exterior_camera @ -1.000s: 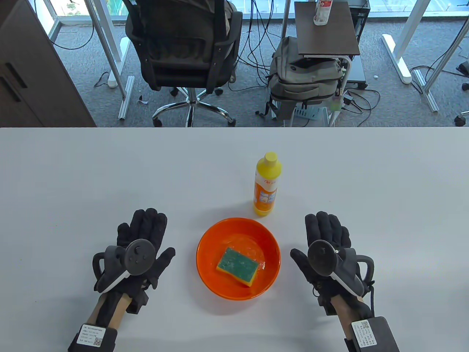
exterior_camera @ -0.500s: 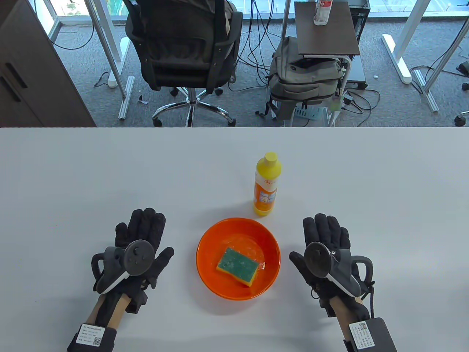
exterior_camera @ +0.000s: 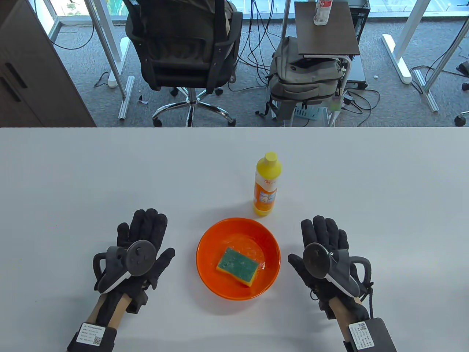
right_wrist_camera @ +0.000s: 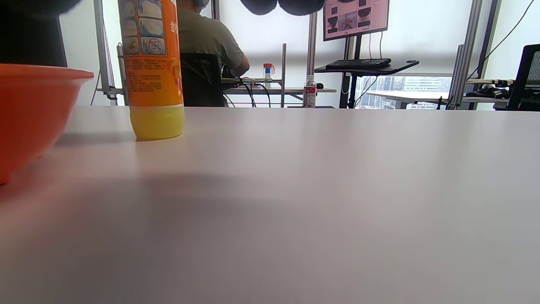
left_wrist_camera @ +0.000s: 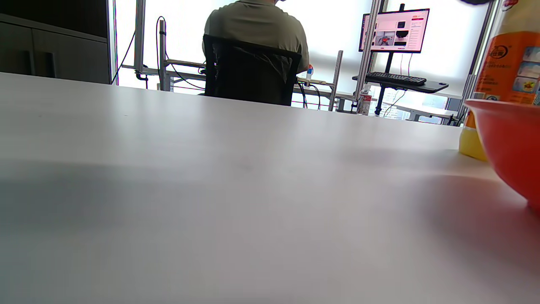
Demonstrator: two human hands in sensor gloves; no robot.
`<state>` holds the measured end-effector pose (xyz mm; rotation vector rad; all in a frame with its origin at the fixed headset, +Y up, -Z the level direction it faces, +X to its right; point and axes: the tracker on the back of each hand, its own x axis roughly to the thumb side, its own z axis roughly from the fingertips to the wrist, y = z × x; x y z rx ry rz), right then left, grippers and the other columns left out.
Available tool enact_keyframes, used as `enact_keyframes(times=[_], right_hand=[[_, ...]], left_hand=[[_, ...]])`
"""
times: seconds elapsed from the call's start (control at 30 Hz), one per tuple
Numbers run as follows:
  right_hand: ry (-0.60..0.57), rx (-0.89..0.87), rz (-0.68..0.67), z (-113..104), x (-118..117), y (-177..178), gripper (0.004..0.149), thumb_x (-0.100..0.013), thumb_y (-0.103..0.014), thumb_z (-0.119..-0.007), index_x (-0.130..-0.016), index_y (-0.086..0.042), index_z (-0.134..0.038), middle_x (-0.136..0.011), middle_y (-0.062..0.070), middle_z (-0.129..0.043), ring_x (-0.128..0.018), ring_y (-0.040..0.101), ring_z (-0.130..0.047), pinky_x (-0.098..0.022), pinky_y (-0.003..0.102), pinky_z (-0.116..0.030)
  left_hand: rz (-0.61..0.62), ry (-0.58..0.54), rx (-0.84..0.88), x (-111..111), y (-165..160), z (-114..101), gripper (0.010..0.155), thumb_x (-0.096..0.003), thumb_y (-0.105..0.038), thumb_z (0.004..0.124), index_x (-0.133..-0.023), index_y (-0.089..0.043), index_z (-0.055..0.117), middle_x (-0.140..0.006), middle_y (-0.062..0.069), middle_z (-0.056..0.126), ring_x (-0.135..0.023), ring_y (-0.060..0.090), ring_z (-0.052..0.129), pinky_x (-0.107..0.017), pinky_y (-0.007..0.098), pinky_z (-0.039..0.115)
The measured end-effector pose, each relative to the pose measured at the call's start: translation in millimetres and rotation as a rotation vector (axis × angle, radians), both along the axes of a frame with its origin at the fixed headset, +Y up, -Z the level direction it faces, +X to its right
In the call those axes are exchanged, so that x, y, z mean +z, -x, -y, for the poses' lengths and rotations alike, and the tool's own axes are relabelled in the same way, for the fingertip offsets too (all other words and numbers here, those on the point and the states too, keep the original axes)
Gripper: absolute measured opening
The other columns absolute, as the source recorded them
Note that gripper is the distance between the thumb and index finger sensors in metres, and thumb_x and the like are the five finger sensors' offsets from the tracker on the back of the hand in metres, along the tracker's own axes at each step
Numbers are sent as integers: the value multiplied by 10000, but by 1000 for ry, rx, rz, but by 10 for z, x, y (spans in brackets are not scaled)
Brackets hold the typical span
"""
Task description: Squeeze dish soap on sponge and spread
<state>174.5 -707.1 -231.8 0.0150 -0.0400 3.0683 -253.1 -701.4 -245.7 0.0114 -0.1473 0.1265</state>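
A yellow dish soap bottle [exterior_camera: 267,183] with an orange label stands upright behind an orange bowl [exterior_camera: 209,269]. A green-topped yellow sponge [exterior_camera: 237,270] lies in the bowl. My left hand [exterior_camera: 144,234] lies flat and open on the table left of the bowl, holding nothing. My right hand [exterior_camera: 324,234] lies flat and open right of the bowl, holding nothing. The bottle [left_wrist_camera: 504,80] and bowl [left_wrist_camera: 510,143] show at the right edge of the left wrist view. The bottle [right_wrist_camera: 152,71] and bowl [right_wrist_camera: 29,109] show at the left of the right wrist view.
The white table [exterior_camera: 73,176] stretches wide around the hands. Behind its far edge are an office chair [exterior_camera: 183,47], a backpack [exterior_camera: 304,79] and a small side table [exterior_camera: 324,29] on the floor.
My right hand has shifted slightly left and toward me. My left hand has barely moved. Bottle, bowl and sponge are unchanged.
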Motion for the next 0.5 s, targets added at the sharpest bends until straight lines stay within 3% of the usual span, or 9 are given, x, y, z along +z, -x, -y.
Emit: enact_keyframes(times=[0.5], right_hand=[[-10, 51, -21, 19, 17, 59, 894, -331, -701, -640, -1068, -356, -270, -1177, 22, -262, -1099, 348, -347, -800, 535, -357]], left_hand=[[0, 1, -4, 4, -1, 2, 819, -388, -651, 634, -1092, -384, 314, -1219, -88, 266, -1204, 219, 266, -852, 616, 282]])
